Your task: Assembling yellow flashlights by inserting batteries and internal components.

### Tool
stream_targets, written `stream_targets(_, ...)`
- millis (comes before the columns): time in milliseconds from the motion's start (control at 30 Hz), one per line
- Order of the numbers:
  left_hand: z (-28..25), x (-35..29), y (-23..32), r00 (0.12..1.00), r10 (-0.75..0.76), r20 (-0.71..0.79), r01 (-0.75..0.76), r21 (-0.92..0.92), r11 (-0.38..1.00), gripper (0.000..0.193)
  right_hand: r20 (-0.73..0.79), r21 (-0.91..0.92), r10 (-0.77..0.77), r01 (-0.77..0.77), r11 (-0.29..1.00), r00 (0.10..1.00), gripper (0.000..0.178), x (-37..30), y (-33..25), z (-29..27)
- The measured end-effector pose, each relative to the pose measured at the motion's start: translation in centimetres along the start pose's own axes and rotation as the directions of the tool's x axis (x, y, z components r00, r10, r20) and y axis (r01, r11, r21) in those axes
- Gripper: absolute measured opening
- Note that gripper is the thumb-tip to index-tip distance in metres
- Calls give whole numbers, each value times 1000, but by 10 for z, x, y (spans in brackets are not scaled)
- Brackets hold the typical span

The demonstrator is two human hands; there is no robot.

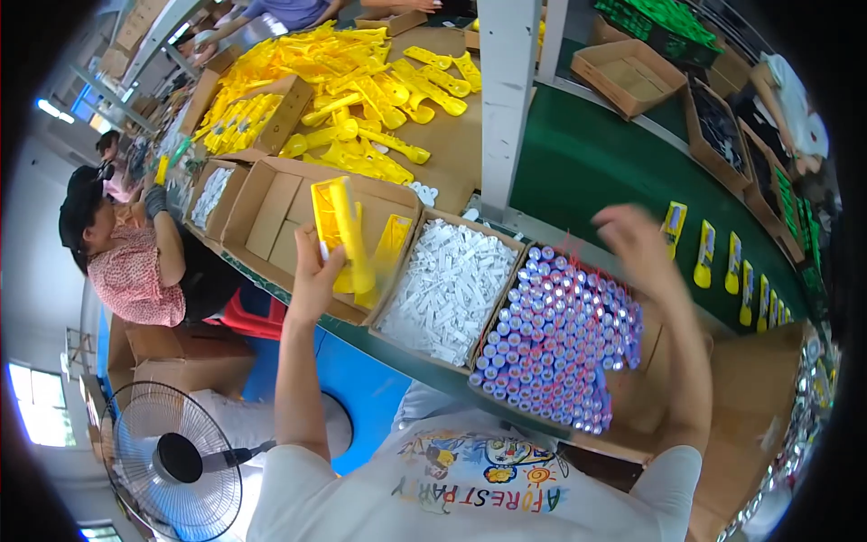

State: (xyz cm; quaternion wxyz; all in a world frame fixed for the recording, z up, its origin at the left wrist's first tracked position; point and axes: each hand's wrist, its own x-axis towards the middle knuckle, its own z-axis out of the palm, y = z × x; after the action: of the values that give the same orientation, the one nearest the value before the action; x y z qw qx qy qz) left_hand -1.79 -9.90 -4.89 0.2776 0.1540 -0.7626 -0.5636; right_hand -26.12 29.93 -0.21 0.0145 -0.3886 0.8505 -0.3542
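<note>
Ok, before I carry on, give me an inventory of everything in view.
Heaped yellow plastic casings: many, yellow, upper left
Small white plastic strips: many, white, centre
Shiny-topped cylinders with red wires: many, purple, right of the strips
Long open cardboard box: one, brown, left of the strips
Flat conveyor belt: one, green, right
Slim plastic units: at least seven, yellow, on the belt
Square metal post: one, white, top centre
Round wire-caged fan: one, black, lower left
Co-workers: several, mixed clothing, picture edges
Left hand: one, bare, gripping a yellow casing
Right hand: one, bare, blurred, near the cylinders; grip unclear
</note>
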Motion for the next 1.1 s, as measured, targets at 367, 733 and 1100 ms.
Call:
stream_targets(367, 40, 17, 51, 953, 301, -36, -3, 991, 130, 64, 175, -77, -195, 210, 975, 965, 14, -83, -89, 51)
stream_targets(733, 84, -44, 88, 687, -219, 693, 686, -518, 511, 54, -203, 123, -112, 139, 983, 973, 15, -85, -132, 75)
stream_targets(1100, 147, -109, 105, 820, -242, 518, 500, -445, 743, 53, 13, 746, 123, -92, 659, 992, 15, -82, -133, 72)
